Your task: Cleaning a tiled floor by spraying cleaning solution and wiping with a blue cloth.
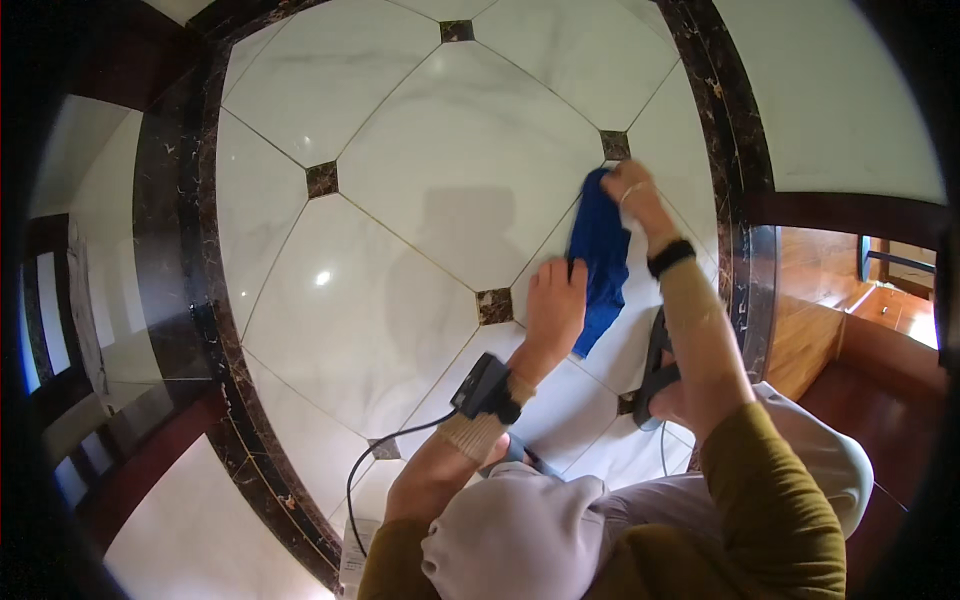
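Note:
A dark blue cloth lies stretched lengthwise over the pale tiled floor, to the right of the middle of the view. At its far end my right hand has the fabric pinched in bent fingers. My left hand is at the cloth's left edge, nearer my body, its fingers pointing away from me; the thumb side touches or overlaps the fabric, and whether it grips is not clear. Each wrist wears a black band, and the left one also carries a black box with a cable.
Dark marble border strips run along both sides of the floor. A doorway at right shows a wooden cabinet and reddish flooring. Below are my bent knees in light trousers and my feet in dark slippers. Dark-framed furniture stands at left.

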`<state>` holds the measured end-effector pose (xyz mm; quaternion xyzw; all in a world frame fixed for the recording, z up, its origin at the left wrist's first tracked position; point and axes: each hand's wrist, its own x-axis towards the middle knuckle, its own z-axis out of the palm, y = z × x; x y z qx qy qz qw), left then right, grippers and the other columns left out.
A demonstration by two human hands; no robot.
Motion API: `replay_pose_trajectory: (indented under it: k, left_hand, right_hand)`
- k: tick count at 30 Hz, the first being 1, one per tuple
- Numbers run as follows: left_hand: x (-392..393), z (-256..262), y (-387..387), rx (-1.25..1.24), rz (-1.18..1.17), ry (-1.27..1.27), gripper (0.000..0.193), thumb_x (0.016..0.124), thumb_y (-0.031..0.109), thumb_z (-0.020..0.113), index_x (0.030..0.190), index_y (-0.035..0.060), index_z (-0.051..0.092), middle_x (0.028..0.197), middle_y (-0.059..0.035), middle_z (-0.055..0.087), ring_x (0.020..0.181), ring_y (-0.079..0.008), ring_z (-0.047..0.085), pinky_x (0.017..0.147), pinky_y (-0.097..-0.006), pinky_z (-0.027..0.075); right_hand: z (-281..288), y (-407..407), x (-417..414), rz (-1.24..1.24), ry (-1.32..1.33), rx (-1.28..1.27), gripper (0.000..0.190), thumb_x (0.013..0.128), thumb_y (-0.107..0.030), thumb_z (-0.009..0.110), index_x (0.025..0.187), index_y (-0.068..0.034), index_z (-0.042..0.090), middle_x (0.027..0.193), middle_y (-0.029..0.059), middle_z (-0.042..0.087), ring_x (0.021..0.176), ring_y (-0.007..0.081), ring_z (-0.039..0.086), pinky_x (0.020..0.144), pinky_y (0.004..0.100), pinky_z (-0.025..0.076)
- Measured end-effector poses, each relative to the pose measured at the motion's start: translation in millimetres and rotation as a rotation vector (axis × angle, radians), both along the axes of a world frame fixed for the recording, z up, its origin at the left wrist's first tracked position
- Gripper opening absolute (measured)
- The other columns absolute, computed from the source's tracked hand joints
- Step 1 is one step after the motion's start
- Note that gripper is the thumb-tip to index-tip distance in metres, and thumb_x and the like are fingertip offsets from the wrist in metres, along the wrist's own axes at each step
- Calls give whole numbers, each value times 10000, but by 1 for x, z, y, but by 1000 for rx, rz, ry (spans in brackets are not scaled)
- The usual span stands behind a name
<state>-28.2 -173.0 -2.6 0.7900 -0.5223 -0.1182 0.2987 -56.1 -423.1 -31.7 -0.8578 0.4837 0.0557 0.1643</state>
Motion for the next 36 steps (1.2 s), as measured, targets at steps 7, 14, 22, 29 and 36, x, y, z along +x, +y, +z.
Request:
replay_pose_trajectory:
  k: [7,14,22,29,36]
  left_hand:
    - [-2,9,23,44,39,113,493,739,158,681,1173,31,483,1020,-140,494,945,-320,508,795,-431,440]
    - [5,-2,15,30,30,14,391,703,92,640,1074,36,527,942,-129,507,878,-299,514,755,-418,435]
    - [8,-1,7,52,19,42,410,688,104,640,1075,32,526,944,-130,499,876,-301,506,743,-429,419]
    - [1,19,-2,-85,99,137,612,698,207,708,1229,8,479,1111,-179,493,995,-337,491,818,-447,413]
    - [-6,-1,-2,33,-17,30,537,726,135,653,1220,10,485,1076,-176,494,987,-337,487,833,-447,414]
  right_hand:
    - [20,-10,23,-155,-29,77,331,657,-271,651,810,21,688,798,233,661,775,356,651,711,401,510]
    - [5,8,25,-64,1,64,352,668,-267,630,812,51,678,803,254,658,818,391,651,746,420,513]
    - [10,-4,22,-79,29,85,338,671,-244,633,822,55,682,818,243,667,799,381,658,733,400,520]
    - [13,-28,24,-192,-23,183,379,647,-273,665,841,52,683,838,247,668,822,359,663,726,388,517]
    - [18,-21,34,-117,29,278,325,655,-252,666,760,56,675,732,233,662,703,354,660,666,388,517]
